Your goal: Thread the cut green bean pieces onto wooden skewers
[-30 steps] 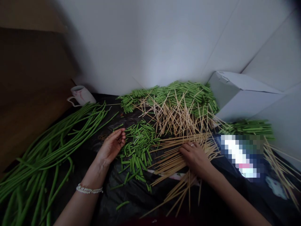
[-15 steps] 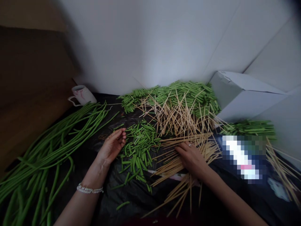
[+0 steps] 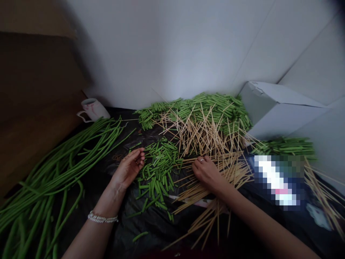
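My left hand (image 3: pixel 129 165) is turned palm up with its fingers curled in, just left of a pile of short cut green bean pieces (image 3: pixel 159 169). Whether something small sits between its fingertips I cannot make out. Over a loose bunch of bamboo skewers (image 3: pixel 237 172) lies my right hand (image 3: pixel 206 172), palm down. Its fingers are bent and closed on the skewers at their left ends; the fingertips are partly hidden. Behind both hands, a heap of skewers threaded with bean pieces (image 3: pixel 223 111) leans along the white wall, bare stick ends pointing toward me.
Long uncut green beans (image 3: pixel 81 154) spread over the left side of the black sheet (image 3: pixel 107 233). A white mug (image 3: pixel 95 109) stands at the back left. At the right are a white box (image 3: pixel 291 111), another bean bundle (image 3: pixel 288 147) and a blurred-out patch (image 3: pixel 280 183).
My right hand has shifted left and slightly toward the back across the skewers. My left hand has hardly moved.
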Available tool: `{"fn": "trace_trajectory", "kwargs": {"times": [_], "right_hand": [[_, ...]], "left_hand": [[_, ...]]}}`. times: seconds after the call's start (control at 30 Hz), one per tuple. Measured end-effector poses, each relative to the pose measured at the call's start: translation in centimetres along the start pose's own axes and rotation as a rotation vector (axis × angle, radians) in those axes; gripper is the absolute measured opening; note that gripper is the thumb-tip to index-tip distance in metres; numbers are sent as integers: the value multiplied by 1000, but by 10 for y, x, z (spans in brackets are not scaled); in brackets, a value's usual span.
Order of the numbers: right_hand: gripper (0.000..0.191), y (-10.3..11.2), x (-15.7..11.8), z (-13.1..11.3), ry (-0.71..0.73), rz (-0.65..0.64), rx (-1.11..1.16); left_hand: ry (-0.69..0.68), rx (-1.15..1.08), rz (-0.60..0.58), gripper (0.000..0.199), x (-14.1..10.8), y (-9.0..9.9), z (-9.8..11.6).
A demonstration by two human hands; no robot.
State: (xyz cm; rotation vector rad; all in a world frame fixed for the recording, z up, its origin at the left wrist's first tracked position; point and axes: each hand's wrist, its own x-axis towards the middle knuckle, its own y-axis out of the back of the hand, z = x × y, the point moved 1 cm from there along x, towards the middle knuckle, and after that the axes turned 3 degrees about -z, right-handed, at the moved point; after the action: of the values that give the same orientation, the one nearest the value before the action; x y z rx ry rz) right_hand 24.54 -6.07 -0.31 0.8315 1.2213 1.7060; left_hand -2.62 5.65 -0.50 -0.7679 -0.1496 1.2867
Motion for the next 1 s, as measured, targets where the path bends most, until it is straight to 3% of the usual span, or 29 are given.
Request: {"fn": "trace_trajectory", "kwargs": {"times": [0.33,0.63,0.83,1.0], "right_hand": [[11,7,12,-8,34,-2,-10],[6,10,-32,-20,-14,32,23],[11,4,-49,-7,-67,7,235],[22,1,-40,9,-172,19,201]], "left_hand": [[9,10,23,13,0,-2,0],[2,3,23,13,-1,-1,1],[0,1,16,14,0,0,0],[-1,1,6,13,1,1,0]]}}
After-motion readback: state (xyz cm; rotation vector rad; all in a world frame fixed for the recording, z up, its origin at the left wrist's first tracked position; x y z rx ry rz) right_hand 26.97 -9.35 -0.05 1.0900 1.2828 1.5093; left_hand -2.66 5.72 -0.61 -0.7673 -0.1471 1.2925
